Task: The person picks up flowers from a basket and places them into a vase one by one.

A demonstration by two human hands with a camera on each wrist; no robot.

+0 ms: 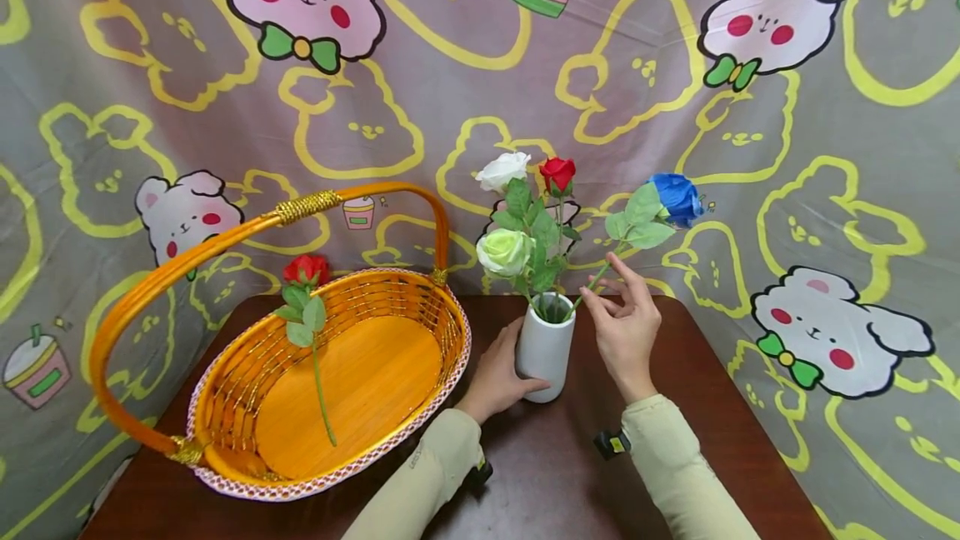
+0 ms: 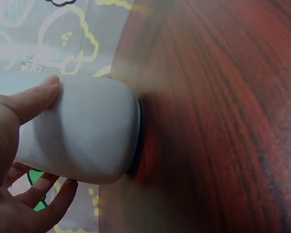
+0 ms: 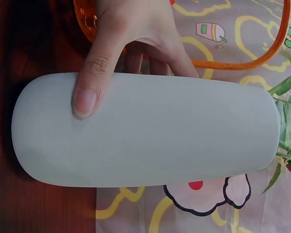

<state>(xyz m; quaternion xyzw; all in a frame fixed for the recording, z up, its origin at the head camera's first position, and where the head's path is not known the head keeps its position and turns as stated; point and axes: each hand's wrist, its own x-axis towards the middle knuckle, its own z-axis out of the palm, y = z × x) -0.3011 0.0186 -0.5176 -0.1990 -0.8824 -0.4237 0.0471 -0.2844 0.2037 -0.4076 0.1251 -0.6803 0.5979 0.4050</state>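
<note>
My left hand (image 1: 498,373) grips the lower part of a white vase (image 1: 543,352), thumb across its front and fingers round the far side; the left wrist view shows the same vase (image 2: 92,128) up close. To its right, my right hand (image 1: 626,319) pinches the stem of a blue rose (image 1: 675,198) between thumb and fingers. That stem slants down to the vase's mouth, and the bloom leans out to the right. Standing in the vase are a white rose (image 1: 504,172), a red rose (image 1: 558,175) and a pale green rose (image 1: 505,252).
On the left of the dark wooden table (image 1: 540,473) stands an orange woven basket (image 1: 330,486) with a tall handle. Another red rose (image 1: 306,271) lies in it, its head over the far rim. A patterned cloth (image 1: 450,90) hangs behind the table.
</note>
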